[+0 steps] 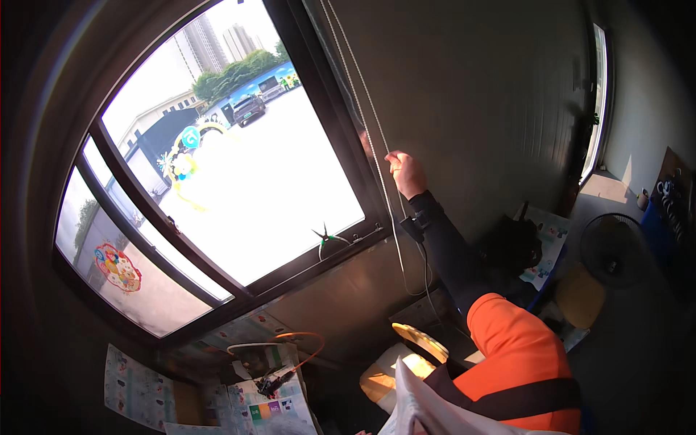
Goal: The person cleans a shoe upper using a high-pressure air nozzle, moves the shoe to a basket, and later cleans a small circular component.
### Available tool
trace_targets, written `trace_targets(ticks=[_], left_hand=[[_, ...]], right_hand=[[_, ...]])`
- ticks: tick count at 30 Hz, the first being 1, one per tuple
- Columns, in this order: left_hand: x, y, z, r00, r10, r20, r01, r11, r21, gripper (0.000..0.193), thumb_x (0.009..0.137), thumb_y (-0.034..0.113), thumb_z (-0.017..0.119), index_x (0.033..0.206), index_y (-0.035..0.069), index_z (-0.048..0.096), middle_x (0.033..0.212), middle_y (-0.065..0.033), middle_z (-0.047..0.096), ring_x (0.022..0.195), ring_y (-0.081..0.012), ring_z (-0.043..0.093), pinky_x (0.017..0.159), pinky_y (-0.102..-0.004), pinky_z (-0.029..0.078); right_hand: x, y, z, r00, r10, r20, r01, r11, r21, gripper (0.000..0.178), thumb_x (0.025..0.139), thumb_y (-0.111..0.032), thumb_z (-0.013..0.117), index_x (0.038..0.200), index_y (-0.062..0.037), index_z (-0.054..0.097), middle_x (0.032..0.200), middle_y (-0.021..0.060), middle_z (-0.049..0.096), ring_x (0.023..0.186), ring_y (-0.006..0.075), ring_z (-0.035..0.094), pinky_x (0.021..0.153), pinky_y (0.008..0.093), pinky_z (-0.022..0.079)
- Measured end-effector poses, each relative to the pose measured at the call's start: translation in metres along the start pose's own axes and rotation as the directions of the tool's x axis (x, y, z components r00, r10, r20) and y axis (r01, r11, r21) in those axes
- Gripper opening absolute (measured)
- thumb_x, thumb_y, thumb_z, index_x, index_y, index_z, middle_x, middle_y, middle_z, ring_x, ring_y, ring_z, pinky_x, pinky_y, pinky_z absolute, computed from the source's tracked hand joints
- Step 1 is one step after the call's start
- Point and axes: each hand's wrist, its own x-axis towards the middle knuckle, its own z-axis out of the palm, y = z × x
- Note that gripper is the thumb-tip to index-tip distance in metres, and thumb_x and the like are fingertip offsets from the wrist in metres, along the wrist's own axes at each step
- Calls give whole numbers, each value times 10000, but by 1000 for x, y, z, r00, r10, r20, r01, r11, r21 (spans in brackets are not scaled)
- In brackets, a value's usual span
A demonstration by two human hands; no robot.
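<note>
My right hand (pixel 407 176) is raised beside the window frame, its arm in a dark sleeve under an orange garment (pixel 511 348). The fingers are closed in a pinch on one strand of a pale, looped blind cord (pixel 371 109). The two strands run down from the top edge, and the loop's lower end hangs below the window sill. A dark band with a small black device (pixel 413 226) sits at my right wrist, and a cable trails down from it. A blurred skin-coloured patch shows behind the cord; I cannot tell what it is. My left hand does not show.
Green-handled pliers (pixel 325 237) rest at the bottom of the window (pixel 290 167). Below stand a yellow-topped seat (pixel 388 373) and a paper-covered surface (pixel 290 413) with cables and a dark tool. At right are a fan (pixel 615 250) and a round stool (pixel 580 296).
</note>
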Motion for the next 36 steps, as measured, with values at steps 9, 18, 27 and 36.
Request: trace_targets(ticks=[9,18,27,36], left_hand=[[13,34,19,999,41,4,-41,998,44,306,1049,279,599,1269,69,621,1015,-80,722,724,-134,646,570,-263,507],[4,28,-6,997,77,13,-78,994,76,309,1054,305,592,1264,83,638,1007,-53,719,719,-103,620,553,-243,478],[-17,6,-40,988,72,-138,-83,994,-74,298,1050,261,598,1267,58,622,1013,-87,723,750,-141,663,582,-256,509],[-36,-16,-48,983,39,-180,-78,974,-211,273,1034,175,617,1236,-8,610,963,-143,718,714,-175,673,622,-281,550]], right_hand=[[-20,45,37,999,-25,-41,25,1000,12,209,1020,-249,615,973,-65,704,893,159,736,870,365,713,705,445,554],[-53,142,65,997,-15,72,26,988,-152,233,1035,-296,580,1170,-117,646,1103,206,688,1087,397,643,903,458,533],[-91,143,90,930,270,247,-201,941,-274,321,1033,-420,521,1115,-161,694,1119,170,707,1049,414,654,863,485,540],[-166,190,95,838,406,365,-214,860,-464,249,969,-361,629,1124,-188,720,1184,210,693,1081,447,643,886,543,516]])
